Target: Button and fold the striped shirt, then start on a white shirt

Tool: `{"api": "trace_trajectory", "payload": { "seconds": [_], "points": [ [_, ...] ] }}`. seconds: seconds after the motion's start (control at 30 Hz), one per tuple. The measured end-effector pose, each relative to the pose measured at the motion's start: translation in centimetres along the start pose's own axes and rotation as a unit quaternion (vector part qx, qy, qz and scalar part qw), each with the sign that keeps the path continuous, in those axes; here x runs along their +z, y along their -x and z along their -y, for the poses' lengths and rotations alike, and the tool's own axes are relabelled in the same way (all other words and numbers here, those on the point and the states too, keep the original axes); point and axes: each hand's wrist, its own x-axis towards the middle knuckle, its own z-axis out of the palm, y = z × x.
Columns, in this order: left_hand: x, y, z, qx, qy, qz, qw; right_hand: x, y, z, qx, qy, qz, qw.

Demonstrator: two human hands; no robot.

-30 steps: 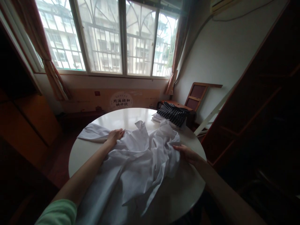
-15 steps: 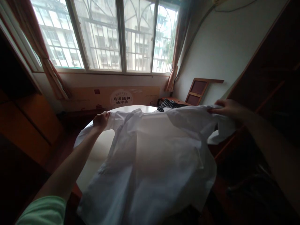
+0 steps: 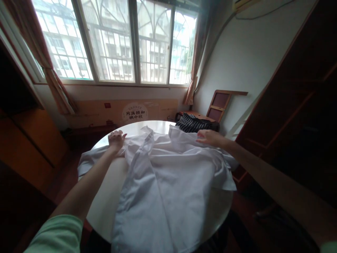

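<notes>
— Where's the white shirt (image 3: 168,182)?
— Spread across the round table (image 3: 105,196), wrinkled, its collar end towards the window (image 3: 113,42). It covers most of the middle and drops over the near edge. One sleeve reaches the left rim, and more cloth bunches at the right rim.
— And the left hand (image 3: 117,140)?
— On the cloth by the left shoulder, partly open with the fingers loosely bent. I can't see it clutching anything.
— The right hand (image 3: 209,137)?
— At the shirt's far right part, fingers gently bent and close together. I can't tell whether they pinch the cloth.
— Anything crowding it?
— The striped cloth (image 3: 195,123), dark with pale lines, is heaped just beyond that hand, at the table's far right. It takes up room there.
— What's behind?
— A wooden chair (image 3: 219,105) by the pale wall, and a long printed board (image 3: 105,110) under the window, between two tied curtains (image 3: 56,84). A dark cabinet (image 3: 284,105) rises on the right, near the table; the right forearm passes in front of it.
</notes>
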Motion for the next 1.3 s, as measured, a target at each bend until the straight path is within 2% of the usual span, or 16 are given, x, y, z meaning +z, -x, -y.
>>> {"api": "trace_trajectory", "payload": {
  "seconds": [0.07, 0.1, 0.17, 0.27, 0.37, 0.47, 0.53, 0.63, 0.73, 0.83, 0.9, 0.97, 1.03, 1.1, 1.17, 1.3],
  "points": [
    [0.0, 0.9, -1.6, 0.038, 0.045, 0.026, 0.998, 1.7, 0.1, 1.4, -0.006, -0.011, 0.109, 0.994],
    [-0.2, 1.5, -2.6, 0.061, 0.07, 0.064, 0.994, 2.6, 0.2, 1.9, -0.004, -0.003, 0.142, 0.99],
    [-0.5, 2.7, -4.4, 0.111, 0.11, 0.147, 0.977, 4.1, 0.5, 2.6, 0.015, 0.03, 0.162, 0.986],
    [-1.0, 4.1, -6.2, 0.163, 0.188, 0.235, 0.94, 5.5, 0.9, 3.0, 0.063, 0.077, 0.165, 0.981],
    [-1.6, 4.6, -7.3, 0.137, 0.342, 0.298, 0.88, 5.9, 1.6, 4.3, 0.043, 0.081, 0.177, 0.98],
    [-1.7, 4.5, -8.7, 0.083, 0.482, 0.289, 0.823, 6.0, 3.5, 7.7, -0.057, 0.055, 0.178, 0.981],
    [-0.9, 4.4, -9.8, 0.086, 0.511, 0.275, 0.81, 6.1, 5.6, 10.8, -0.139, 0.02, 0.174, 0.975],
    [1.4, 4.9, -11.0, 0.124, 0.479, 0.268, 0.827, 6.3, 8.7, 14.6, -0.258, -0.071, 0.186, 0.945],
    [3.9, 6.3, -11.2, 0.191, 0.414, 0.239, 0.857, 6.2, 9.1, 15.3, -0.295, -0.136, 0.185, 0.927],
    [5.1, 8.0, -10.6, 0.244, 0.367, 0.186, 0.878, 5.6, 5.5, 12.5, -0.24, -0.158, 0.107, 0.952],
    [5.1, 8.9, -10.2, 0.258, 0.352, 0.17, 0.883, 5.4, 2.1, 9.0, -0.119, -0.138, -0.016, 0.983],
    [4.9, 9.4, -10.1, 0.262, 0.342, 0.168, 0.887, 5.5, -1.0, 5.0, 0.032, -0.079, -0.112, 0.99],
    [4.7, 9.7, -10.1, 0.262, 0.332, 0.16, 0.892, 6.2, -3.5, 1.1, 0.175, -0.074, -0.118, 0.975],
    [4.7, 9.8, -10.1, 0.267, 0.326, 0.149, 0.894, 7.5, -5.3, -2.1, 0.274, -0.092, -0.081, 0.954],
    [4.7, 9.9, -10.2, 0.277, 0.326, 0.14, 0.893, 9.1, -6.5, -4.4, 0.316, -0.126, -0.05, 0.939],
    [4.9, 10.0, -10.2, 0.284, 0.326, 0.13, 0.892, 12.3, -7.8, -6.2, 0.307, -0.16, -0.05, 0.937]
  ]
}}
